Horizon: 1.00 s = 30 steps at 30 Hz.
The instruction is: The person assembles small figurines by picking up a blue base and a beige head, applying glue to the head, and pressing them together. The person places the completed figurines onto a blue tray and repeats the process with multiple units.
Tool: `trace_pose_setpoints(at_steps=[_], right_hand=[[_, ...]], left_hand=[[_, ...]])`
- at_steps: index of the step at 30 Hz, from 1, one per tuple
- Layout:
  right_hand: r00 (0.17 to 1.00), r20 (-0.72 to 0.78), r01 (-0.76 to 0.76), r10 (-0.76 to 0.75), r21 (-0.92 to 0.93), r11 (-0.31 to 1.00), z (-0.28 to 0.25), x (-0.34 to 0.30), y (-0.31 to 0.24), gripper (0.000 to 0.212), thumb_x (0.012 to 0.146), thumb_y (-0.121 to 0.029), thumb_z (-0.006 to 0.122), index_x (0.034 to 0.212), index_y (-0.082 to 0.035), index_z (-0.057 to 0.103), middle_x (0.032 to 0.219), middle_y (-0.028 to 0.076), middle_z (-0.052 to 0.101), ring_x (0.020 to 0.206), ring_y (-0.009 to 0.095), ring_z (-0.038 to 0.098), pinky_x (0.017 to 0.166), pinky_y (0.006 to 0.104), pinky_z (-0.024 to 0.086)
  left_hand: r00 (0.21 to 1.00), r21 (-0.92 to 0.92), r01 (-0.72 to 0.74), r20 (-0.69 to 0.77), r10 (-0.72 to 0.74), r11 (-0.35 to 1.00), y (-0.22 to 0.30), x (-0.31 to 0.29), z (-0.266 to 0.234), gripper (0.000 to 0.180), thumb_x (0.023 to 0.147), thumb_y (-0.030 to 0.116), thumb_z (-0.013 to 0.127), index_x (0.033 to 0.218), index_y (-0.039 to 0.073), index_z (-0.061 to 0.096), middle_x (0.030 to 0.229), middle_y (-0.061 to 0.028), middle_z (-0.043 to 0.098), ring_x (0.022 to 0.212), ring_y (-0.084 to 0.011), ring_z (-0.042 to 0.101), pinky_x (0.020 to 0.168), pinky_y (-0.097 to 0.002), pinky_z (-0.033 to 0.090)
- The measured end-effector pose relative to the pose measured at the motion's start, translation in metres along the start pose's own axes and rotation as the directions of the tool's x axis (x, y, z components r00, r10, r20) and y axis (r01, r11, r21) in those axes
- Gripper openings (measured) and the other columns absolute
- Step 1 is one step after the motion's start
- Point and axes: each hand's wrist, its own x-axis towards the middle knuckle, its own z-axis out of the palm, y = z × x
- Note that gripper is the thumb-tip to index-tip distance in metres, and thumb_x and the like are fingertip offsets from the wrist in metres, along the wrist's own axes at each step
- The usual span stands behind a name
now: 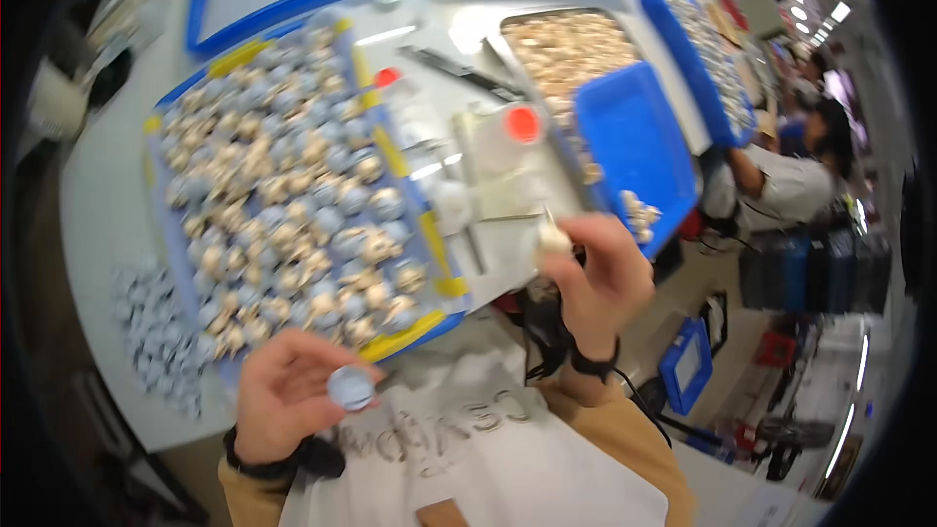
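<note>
Near the tray's front edge, my left hand (283, 395) is closed on a round blue-grey piece (350, 387), held between thumb and fingers. My right hand (603, 278) is raised on the right, thumb and fingers pinching a small cream-coloured piece (552, 237); motion blur hides its exact shape. A thin tip shows just above that piece, and I cannot make out what it belongs to. On the left, a blue tray with yellow-taped edges (436, 252) carries many small cream and blue-grey figures (293, 176).
Loose blue-grey pieces (161, 342) lie on the table left of the tray. Two red-topped containers (522, 124) stand mid-table, near a black knife-like tool (459, 71). A blue bin (634, 137) rests over a metal tray (508, 34) of cream pieces. People (791, 181) are farther right.
</note>
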Motion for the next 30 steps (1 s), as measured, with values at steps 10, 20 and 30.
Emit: trace_pose_setpoints(at_steps=[10, 20, 30], right_hand=[[0.806, 0.41, 0.274, -0.428, 0.383, 0.882, 0.055, -0.007, -0.046, 0.04, 0.066, -0.015, 0.077, 0.097, 0.003, 0.061, 0.08, 0.01, 0.06, 0.061, 0.021, 0.057, 0.05, 0.0294, 0.044], [0.808, 0.373, 0.325, -0.455, 0.362, 0.874, 0.064, -0.012, -0.05, 0.04, 0.074, -0.016, 0.065, 0.102, 0.008, 0.052, 0.079, 0.011, 0.046, 0.068, 0.025, 0.049, 0.056, 0.0336, 0.041], [0.79, 0.359, 0.422, -0.496, 0.268, 0.866, 0.082, -0.027, -0.054, 0.035, 0.066, -0.016, 0.066, 0.092, 0.004, 0.053, 0.077, 0.008, 0.045, 0.067, 0.022, 0.049, 0.055, 0.0313, 0.039]], left_hand=[[0.995, 0.02, 0.034, 0.097, -0.036, 0.999, 0.005, -0.003, -0.002, 0.037, 0.079, -0.006, 0.059, 0.115, -0.007, 0.048, 0.106, -0.0134, 0.06, 0.097, -0.0167, 0.058, 0.084, -0.0287, 0.046], [0.982, 0.343, -0.134, -0.083, 0.172, 0.93, 0.007, -0.001, 0.021, 0.057, 0.087, 0.028, 0.059, 0.126, -0.007, 0.037, 0.086, -0.006, 0.061, 0.076, -0.0109, 0.057, 0.068, -0.0208, 0.043], [0.998, 0.425, 0.034, -0.059, -0.01, 0.905, 0.019, -0.02, 0.012, 0.078, 0.084, 0.038, 0.062, 0.136, -0.007, 0.024, 0.106, -0.0093, 0.055, 0.077, -0.0088, 0.054, 0.069, -0.022, 0.043]])
